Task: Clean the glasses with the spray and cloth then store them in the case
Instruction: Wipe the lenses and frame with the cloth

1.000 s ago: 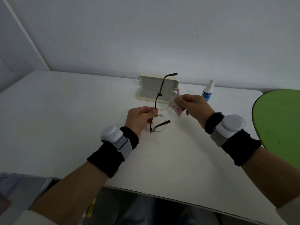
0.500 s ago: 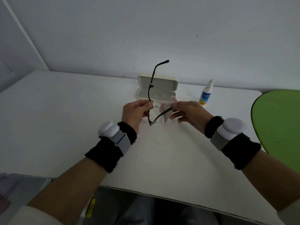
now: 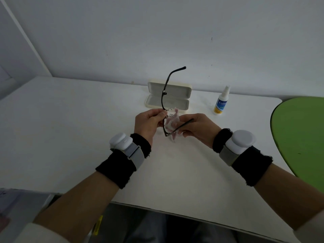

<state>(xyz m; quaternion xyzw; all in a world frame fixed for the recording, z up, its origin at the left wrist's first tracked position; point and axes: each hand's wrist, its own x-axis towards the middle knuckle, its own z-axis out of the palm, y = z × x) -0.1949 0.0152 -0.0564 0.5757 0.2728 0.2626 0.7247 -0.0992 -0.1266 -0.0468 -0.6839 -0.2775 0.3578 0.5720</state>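
Between left hand [image 3: 149, 122], right hand [image 3: 199, 129]: glasses [image 3: 164, 93], cloth [image 3: 171, 124]

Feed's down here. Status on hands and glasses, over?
Left hand pinches glasses at the bridge. Right hand holds cloth against a lens. Case open, spray upright behind; nothing blocking.

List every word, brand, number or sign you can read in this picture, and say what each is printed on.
"Caile": on the blue label of the spray bottle; the word runs round the curve, so its end is hidden.
Small print on the bottle's yellow lower band: too blurred to read.
Yellow tag below the table edge: too blurred to read.
Glasses, case, cloth: no text visible.
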